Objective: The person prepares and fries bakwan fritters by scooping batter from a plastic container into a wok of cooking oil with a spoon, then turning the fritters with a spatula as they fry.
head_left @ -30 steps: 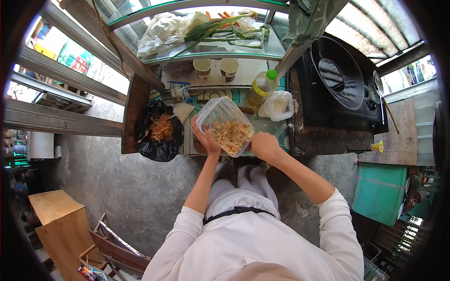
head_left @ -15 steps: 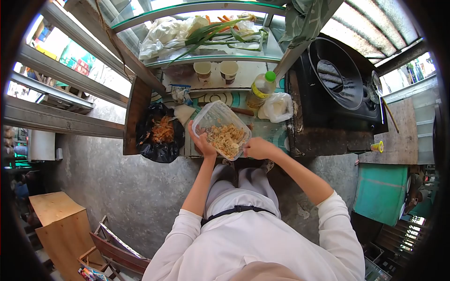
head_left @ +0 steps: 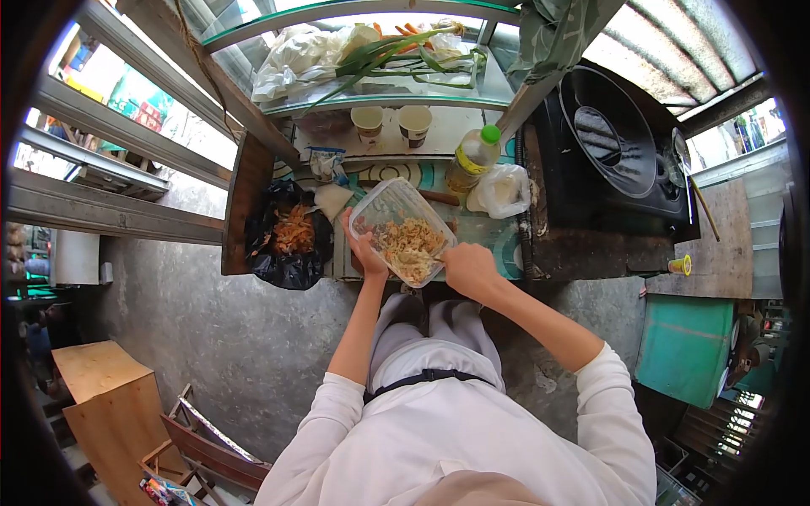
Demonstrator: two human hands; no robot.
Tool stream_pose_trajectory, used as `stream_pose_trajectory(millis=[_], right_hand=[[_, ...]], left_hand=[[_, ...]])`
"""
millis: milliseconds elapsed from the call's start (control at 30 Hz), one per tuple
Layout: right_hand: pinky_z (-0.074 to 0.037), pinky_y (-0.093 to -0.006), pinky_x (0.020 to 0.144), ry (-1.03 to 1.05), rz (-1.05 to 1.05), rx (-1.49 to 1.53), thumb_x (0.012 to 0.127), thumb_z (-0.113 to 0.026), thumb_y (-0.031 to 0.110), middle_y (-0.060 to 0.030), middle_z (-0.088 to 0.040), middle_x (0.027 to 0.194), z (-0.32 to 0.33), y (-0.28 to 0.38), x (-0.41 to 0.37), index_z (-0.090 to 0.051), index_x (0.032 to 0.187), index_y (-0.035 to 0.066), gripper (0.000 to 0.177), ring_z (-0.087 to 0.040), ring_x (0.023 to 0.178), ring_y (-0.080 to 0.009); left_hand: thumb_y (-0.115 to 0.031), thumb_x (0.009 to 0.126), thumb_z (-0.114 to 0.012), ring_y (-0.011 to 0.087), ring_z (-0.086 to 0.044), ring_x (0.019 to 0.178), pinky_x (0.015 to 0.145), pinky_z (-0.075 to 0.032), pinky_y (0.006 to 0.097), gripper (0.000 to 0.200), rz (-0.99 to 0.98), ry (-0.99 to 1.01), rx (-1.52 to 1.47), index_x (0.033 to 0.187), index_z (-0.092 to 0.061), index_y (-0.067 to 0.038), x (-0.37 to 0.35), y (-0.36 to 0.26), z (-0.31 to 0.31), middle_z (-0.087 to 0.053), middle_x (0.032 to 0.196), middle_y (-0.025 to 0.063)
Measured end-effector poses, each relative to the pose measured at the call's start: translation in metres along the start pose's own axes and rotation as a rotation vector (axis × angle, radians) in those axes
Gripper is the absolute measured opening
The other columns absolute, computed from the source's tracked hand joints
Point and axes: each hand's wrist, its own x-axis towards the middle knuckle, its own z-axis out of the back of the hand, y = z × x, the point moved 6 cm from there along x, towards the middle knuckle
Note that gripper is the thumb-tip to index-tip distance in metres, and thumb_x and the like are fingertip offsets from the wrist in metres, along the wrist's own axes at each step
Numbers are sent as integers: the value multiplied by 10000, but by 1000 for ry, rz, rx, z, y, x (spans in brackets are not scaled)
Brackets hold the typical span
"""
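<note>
A clear plastic container (head_left: 390,201) is tilted in front of me, with a pale, crumbly food mixture flecked with orange (head_left: 411,247) gathered in its lower part. My left hand (head_left: 368,254) grips the container's left side, its fingers wrapped around and under the wall. At the lower right rim, my right hand (head_left: 470,268) is closed in a fist around what looks like a thin utensil handle; its working end is sunk in the mixture, so I cannot make out its kind. Left of the container lies a black plastic bag (head_left: 287,274) holding orange peelings (head_left: 293,232).
Behind the container stand two paper cups (head_left: 414,126), a green-capped oil bottle (head_left: 472,160) and a white plastic bag (head_left: 502,192). Spring onions (head_left: 380,61) lie on the glass shelf above. To the right, a large wok (head_left: 609,135) sits on a black stove.
My right hand has shifted slightly upward and inward at the container's rim, and the mixture near it is moved about. My left hand keeps its hold on the container.
</note>
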Motion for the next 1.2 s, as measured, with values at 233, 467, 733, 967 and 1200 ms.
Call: stream_pose_trajectory(millis=[233, 467, 733, 967, 1200], right_hand=[[-504, -437, 645, 49, -20, 43, 715, -508, 70, -226, -620, 787, -31, 25, -29, -620, 806, -20, 170, -619, 749, -372], [-504, -443, 672, 18, -58, 121, 721, -499, 42, -233, -617, 788, 0, 27, -22, -616, 813, -34, 166, -620, 759, -377], [-511, -442, 674, 22, -106, 163, 713, -506, 43, -235, -622, 810, -36, 9, -12, -628, 794, -39, 168, -624, 765, -378], [-526, -399, 615, -32, 3, 3, 732, -516, 46, -192, -639, 779, -46, 14, -14, -640, 791, -6, 147, -645, 728, -325], [-530, -388, 595, -138, -35, -170, 755, -500, 52, -165, -643, 757, 1, -11, 11, -630, 775, 7, 139, -648, 709, -312]], left_hand=[[-215, 700, -467, 237, -348, 1117, 963, -287, 377, 638, 122, -64, -173, 1313, -323, -121, -8, -6, -4, -353, 1193, 133], [-207, 694, -463, 243, -366, 1108, 961, -307, 392, 639, 70, -67, -191, 1310, -315, -120, -6, -6, -1, -357, 1182, 129], [-209, 702, -454, 244, -361, 1131, 977, -301, 407, 634, 35, -85, -169, 1311, -310, -105, -6, -8, 4, -358, 1195, 114], [-201, 704, -448, 226, -374, 1125, 970, -296, 378, 632, 45, -47, -96, 1312, -322, -82, -3, -10, -1, -360, 1237, 106], [-196, 728, -448, 224, -358, 1160, 958, -293, 351, 614, -181, 48, 127, 1313, -334, -48, -6, -28, -15, -351, 1278, 91]])
